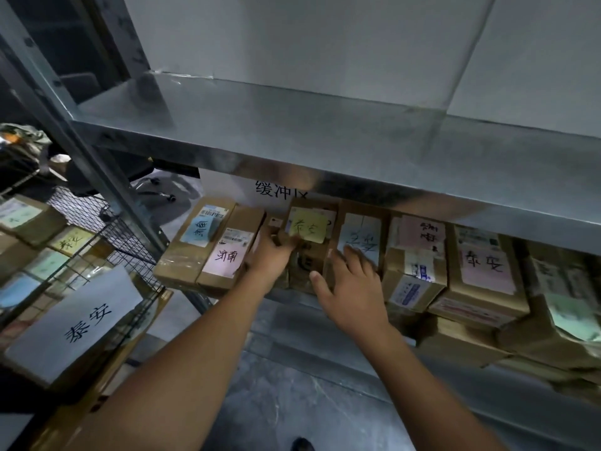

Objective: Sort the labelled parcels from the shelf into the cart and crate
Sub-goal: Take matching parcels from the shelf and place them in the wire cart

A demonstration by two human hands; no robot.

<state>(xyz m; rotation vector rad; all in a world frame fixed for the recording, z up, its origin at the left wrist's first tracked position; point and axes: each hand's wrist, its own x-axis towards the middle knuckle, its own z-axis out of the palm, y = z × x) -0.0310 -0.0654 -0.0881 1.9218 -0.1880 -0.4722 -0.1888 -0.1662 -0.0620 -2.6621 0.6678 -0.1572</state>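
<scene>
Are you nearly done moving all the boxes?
Not nearly. Some sorted parcels already sit in the wire cart. The left hand grips the yellow-note parcel on the shelf; the right hand rests open beside it. Many shelf parcels remain.

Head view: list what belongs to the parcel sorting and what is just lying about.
Job: yellow-label parcel, left hand gripping it, right hand, shelf parcels, wire cart.
Lying about: chair base, greenish bundle.

Yellow-labelled brown parcel [309,236], tilted, on shelf [325,177]
</scene>
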